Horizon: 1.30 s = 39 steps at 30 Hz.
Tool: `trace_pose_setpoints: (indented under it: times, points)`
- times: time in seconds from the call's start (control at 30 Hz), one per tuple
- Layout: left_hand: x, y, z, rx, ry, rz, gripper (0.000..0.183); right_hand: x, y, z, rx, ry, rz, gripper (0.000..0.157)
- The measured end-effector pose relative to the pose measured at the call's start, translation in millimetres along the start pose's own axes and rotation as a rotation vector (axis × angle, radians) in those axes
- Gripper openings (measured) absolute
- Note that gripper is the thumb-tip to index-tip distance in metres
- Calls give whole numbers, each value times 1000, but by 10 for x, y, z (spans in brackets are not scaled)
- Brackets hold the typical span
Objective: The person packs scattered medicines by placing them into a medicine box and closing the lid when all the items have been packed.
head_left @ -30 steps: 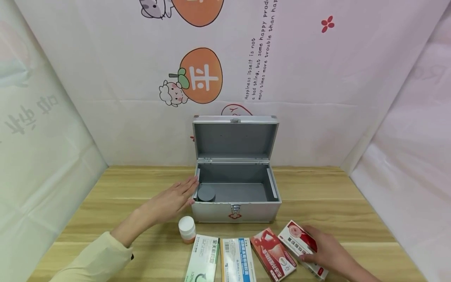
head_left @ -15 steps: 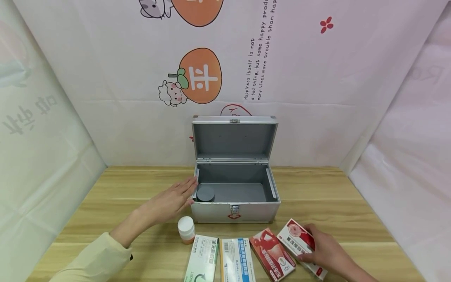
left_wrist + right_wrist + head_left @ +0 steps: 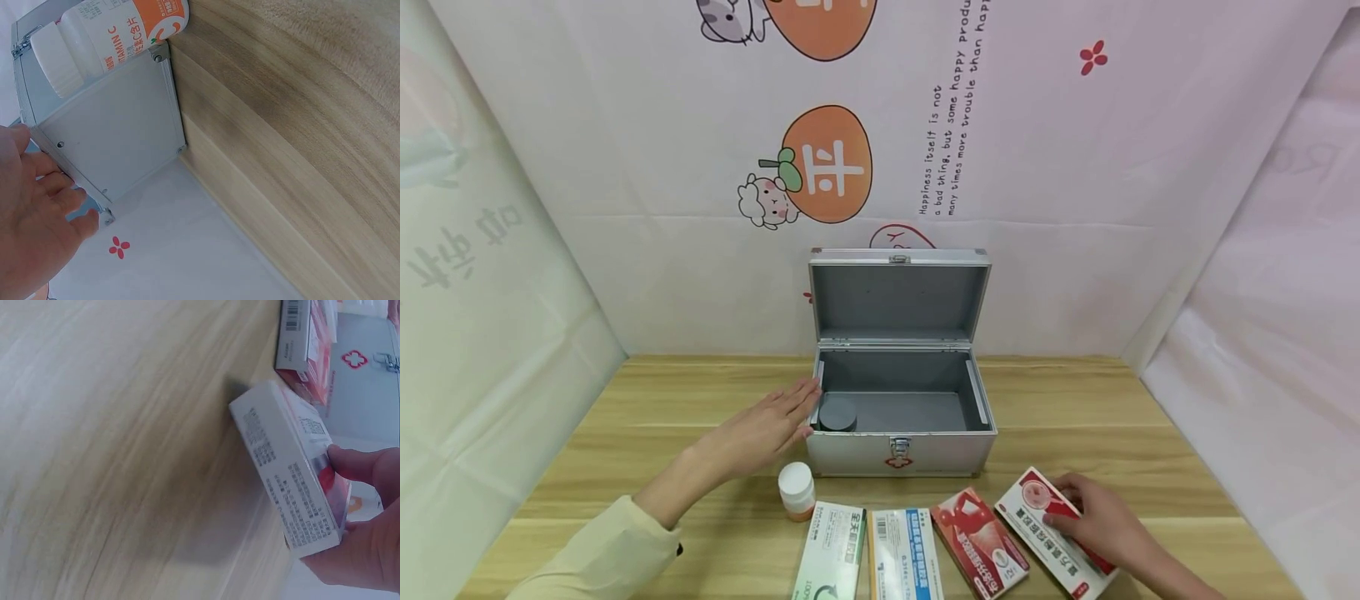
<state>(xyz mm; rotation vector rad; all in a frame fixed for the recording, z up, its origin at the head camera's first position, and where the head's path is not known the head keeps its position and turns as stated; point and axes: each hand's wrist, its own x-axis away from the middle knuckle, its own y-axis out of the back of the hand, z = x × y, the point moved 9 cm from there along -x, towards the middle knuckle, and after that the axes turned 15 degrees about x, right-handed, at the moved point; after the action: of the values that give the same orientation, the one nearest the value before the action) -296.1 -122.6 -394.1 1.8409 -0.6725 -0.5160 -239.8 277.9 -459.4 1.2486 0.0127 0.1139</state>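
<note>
Right hand (image 3: 1105, 521) pinches one red-white rectangular carton (image 3: 1048, 538) of four; left hand (image 3: 762, 433), straight-fingered, touches one silver metal case (image 3: 853, 455). Left-wrist view alone shows one white bottle's (image 3: 109, 40) lettering.

Room above case (image 3: 853, 456), R side; L hand (image 3: 752, 432) + btl (image 3: 797, 490) in way, L

Left sleeve (image 3: 610, 554): pale cream-yellow cloth, plain in the part seen, softly creased, ending on the forearm (image 3: 677, 492) short of the wrist. One small black piece (image 3: 681, 548) sits at the right edge of the cuff (too small to identify). Beyond it, the left hand (image 3: 763, 427) is bare, with slim, rounded fingers. Right hand (image 3: 1101, 521) likewise bare, as is the visible stretch of right forearm (image 3: 1176, 577); its thumb (image 3: 353, 464) shows a blunt, rounded tip.
</note>
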Motion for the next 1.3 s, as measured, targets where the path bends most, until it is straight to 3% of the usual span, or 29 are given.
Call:
trace_pose_setpoints:
  times: [0.23, 0.57, 1.03, 1.3]
  points:
    - [1, 0, -2, -3, -4, -2, 61, -2, -43, -45, -222, -42, 133, 48]
    - [4, 9, -12, 2, -10, -6, 61, 20, -48, -28, -382, -9, 241, 52]
    - [0, -4, 3, -7, -12, -2, 61, 40, 11, -21, -479, 11, 301, 50]
    - [0, -3, 6, -2, -5, 5, 62, 56, 99, 21, -493, 20, 310, 57]
